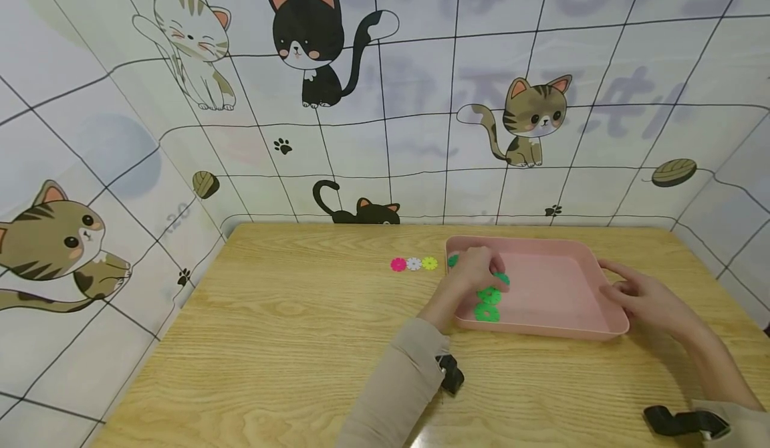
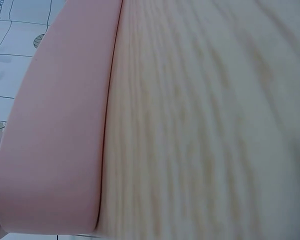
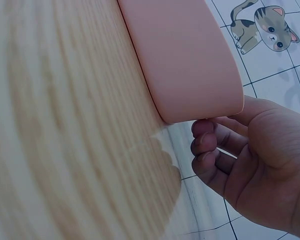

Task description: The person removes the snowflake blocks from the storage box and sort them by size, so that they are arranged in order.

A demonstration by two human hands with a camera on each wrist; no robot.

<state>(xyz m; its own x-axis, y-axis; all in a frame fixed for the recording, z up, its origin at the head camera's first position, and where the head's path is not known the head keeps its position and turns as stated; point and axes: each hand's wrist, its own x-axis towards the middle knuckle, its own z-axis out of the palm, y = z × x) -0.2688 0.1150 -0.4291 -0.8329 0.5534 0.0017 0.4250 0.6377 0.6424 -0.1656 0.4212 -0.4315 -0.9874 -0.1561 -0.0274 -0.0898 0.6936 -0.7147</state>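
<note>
My left hand point(image 1: 478, 269) reaches over the left side of a shallow pink tray point(image 1: 565, 331), fingers curled down. It pinches a green notched disc point(image 1: 502, 279), partly hidden by the fingers. Closer to the tray's front wall lie two more green discs, one point(image 1: 489, 295) just behind the other point(image 1: 487, 313). Another bit of green point(image 1: 454, 259) shows at the left wall, mostly covered by the hand. At the tray's right end, my right hand point(image 1: 646, 297) grips the rim; the right wrist view shows its curled fingers point(image 3: 205, 142) against the tray's outer side.
On the wooden table point(image 1: 289, 314), left of the tray, a pink disc point(image 1: 398, 265), a white disc point(image 1: 414, 264) and a yellow disc point(image 1: 430, 263) lie in a row. A cat-printed cloth point(image 1: 421, 100) stands behind the table.
</note>
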